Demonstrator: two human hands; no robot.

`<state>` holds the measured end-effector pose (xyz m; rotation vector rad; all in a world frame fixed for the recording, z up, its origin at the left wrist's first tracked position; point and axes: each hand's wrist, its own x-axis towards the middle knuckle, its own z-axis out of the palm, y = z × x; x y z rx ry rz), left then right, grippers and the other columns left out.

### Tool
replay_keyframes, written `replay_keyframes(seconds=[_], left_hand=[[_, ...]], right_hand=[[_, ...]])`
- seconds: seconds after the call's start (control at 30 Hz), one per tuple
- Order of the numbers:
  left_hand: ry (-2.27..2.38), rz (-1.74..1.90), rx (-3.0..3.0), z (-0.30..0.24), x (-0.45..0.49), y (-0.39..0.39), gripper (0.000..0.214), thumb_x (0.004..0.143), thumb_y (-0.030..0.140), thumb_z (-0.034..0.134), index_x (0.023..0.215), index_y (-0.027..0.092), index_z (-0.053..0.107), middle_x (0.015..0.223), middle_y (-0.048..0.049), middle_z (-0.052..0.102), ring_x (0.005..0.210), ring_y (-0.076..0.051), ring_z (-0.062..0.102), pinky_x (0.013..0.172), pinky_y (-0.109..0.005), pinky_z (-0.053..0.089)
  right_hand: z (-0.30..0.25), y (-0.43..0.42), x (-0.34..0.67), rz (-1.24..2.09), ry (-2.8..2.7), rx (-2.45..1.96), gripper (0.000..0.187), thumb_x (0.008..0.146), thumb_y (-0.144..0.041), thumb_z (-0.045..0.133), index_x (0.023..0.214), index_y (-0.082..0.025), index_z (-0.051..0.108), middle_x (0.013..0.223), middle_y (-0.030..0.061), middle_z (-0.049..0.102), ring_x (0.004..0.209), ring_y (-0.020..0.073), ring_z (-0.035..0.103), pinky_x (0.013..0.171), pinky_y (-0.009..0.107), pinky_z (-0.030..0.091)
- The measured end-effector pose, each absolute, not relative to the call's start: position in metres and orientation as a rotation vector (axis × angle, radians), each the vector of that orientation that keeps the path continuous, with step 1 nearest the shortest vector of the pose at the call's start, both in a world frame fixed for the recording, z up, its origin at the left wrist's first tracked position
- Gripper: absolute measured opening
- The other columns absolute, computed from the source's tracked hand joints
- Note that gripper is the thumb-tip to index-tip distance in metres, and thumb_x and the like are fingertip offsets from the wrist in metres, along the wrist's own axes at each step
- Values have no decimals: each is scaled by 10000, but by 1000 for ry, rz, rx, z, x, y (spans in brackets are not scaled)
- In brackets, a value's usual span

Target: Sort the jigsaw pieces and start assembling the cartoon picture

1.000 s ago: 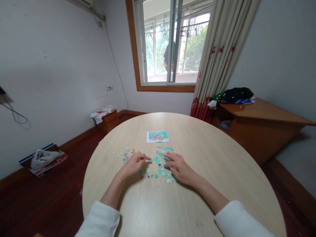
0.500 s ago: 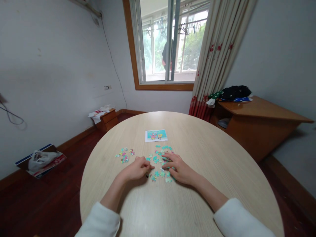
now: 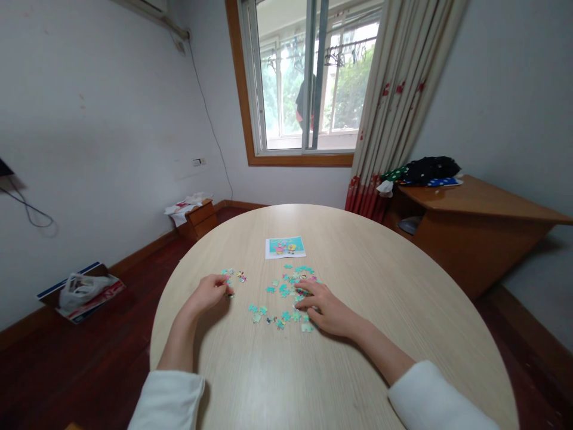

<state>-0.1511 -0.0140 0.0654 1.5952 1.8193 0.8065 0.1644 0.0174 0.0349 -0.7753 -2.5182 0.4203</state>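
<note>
Loose jigsaw pieces [image 3: 286, 292], mostly teal, lie scattered on a round pale wooden table [image 3: 358, 310]. A smaller cluster of pieces [image 3: 237, 275] lies to the left. My left hand [image 3: 208, 292] rests beside that cluster with its fingers curled and pinched on a small piece. My right hand [image 3: 324, 307] lies flat on the right side of the main scatter, fingers spread and touching pieces. A printed reference picture [image 3: 285, 246] sits just beyond the pieces.
A wooden desk [image 3: 474, 209] with dark clothing stands at the right, beside a striped curtain [image 3: 403, 101]. A window [image 3: 308, 77] is straight ahead. A small wooden drawer unit [image 3: 199, 218] and a flat box with a plastic bag [image 3: 80, 289] sit on the dark floor at left.
My left hand has moved left from the main scatter to the small left cluster. My right hand has stayed on the main scatter.
</note>
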Motion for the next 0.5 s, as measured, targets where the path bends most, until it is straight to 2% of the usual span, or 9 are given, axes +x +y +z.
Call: replay_keyframes(seconds=[0.13, 0.2, 0.37, 0.5], left_hand=[[1639, 902, 1882, 65, -107, -15, 221, 725, 232, 426, 637, 173, 620, 798, -84, 668, 821, -206, 554, 808, -346, 410], [1482, 777, 2019, 64, -79, -19, 233, 762, 217, 423, 673, 171, 633, 856, -89, 652, 831, -192, 537, 838, -349, 395], [1331, 505, 2232, 59, -34, -26, 270, 810, 183, 402, 831, 172, 671, 831, -71, 596, 885, -189, 491, 894, -357, 348], [1337, 431, 2269, 57, -38, -21, 243, 781, 123, 404, 673, 168, 617, 781, -57, 643, 886, -191, 493, 923, -375, 307]], right_hand=[[29, 23, 165, 357, -2384, -716, 341, 757, -45, 445, 928, -216, 685, 1186, 87, 585, 1155, 214, 498, 989, 456, 390], [27, 27, 166, 326, -2321, -729, 336, 768, -46, 438, 940, -218, 670, 1162, 83, 594, 1137, 204, 506, 975, 446, 406], [26, 29, 168, 317, -2285, -774, 309, 787, -51, 427, 923, -195, 664, 1119, 88, 602, 1091, 194, 527, 954, 421, 427], [26, 29, 168, 330, -2285, -776, 301, 803, -58, 423, 927, -191, 662, 1114, 89, 599, 1095, 192, 520, 952, 416, 426]])
